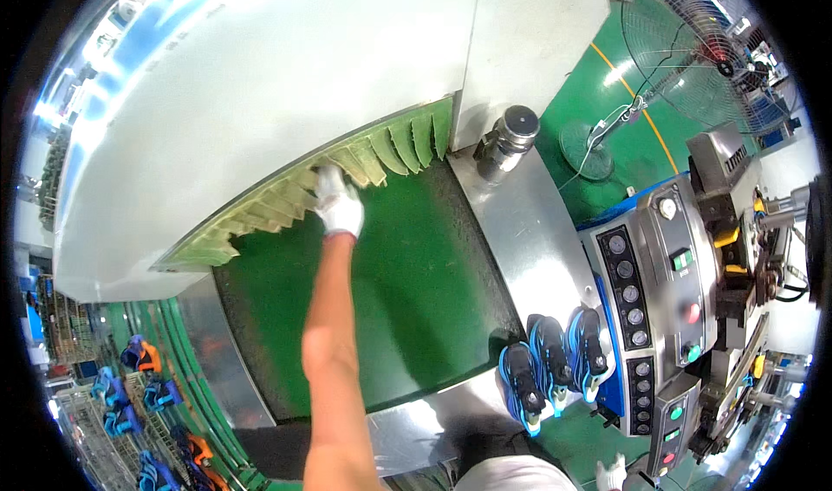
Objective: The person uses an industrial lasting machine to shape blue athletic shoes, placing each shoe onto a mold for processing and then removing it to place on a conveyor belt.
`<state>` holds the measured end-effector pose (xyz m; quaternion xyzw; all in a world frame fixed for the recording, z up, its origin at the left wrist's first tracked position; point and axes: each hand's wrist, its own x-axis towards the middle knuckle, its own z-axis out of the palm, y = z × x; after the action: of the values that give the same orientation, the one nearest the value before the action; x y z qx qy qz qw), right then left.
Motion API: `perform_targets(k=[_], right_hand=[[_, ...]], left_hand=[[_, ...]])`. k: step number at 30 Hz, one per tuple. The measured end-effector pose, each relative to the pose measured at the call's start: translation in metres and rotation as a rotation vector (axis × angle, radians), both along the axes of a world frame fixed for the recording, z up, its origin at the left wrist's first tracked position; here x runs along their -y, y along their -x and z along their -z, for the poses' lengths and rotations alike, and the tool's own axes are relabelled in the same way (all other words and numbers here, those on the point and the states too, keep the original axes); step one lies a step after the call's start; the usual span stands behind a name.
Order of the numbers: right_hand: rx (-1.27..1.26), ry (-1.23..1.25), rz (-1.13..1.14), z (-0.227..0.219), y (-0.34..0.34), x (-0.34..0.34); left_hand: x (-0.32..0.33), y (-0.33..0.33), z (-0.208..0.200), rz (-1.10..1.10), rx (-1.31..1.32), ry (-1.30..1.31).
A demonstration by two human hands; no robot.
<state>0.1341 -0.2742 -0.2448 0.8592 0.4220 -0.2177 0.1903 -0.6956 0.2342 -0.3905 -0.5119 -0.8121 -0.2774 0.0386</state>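
My left hand (339, 205), in a white glove, reaches to the fringed green strip curtain (277, 205) over the machine's opening. Its fingers blur among the strips, so whether they hold anything cannot be made out. Below it runs a green conveyor belt (407, 292), bare under my forearm. At the lower right is my right hand (611, 474), also gloved in white, with fingers apart and nothing seen in it. Several black sports shoes with blue-and-white soles (548, 352) stand side by side on the metal ledge, right of the belt's near end.
A large white machine housing (286, 84) rises beyond the belt. A metal cylinder (511, 140) stands on the steel side plate (546, 240). Rightward are a control panel (663, 266) and a standing fan (693, 49). Wire racks (100, 430) hold blue and orange shoes at left.
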Motion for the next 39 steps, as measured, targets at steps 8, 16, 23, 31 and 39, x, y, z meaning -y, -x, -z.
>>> perform_targets(k=[8, 16, 23, 31, 39], right_hand=[[0.106, 0.453, 0.115, -0.076, 0.005, 0.059], [-0.018, 0.536, 0.038, -0.067, 0.005, 0.071], [-0.190, 0.182, 0.184, -0.009, 0.077, -0.073], [-0.653, -0.331, -0.249, -0.064, 0.198, -0.183], [-0.939, -0.523, -0.880, -0.133, 0.229, -0.231]], left_hand=[[-0.137, 0.152, 0.016, -0.026, 0.063, 0.761], [-0.134, 0.124, 0.112, 0.059, 0.089, 0.666], [-0.004, -0.038, 0.009, 0.010, 0.319, 0.399], [0.251, -0.159, -0.026, 0.135, 0.609, 0.370], [0.282, -0.265, -0.213, 0.893, 0.403, 0.710]])
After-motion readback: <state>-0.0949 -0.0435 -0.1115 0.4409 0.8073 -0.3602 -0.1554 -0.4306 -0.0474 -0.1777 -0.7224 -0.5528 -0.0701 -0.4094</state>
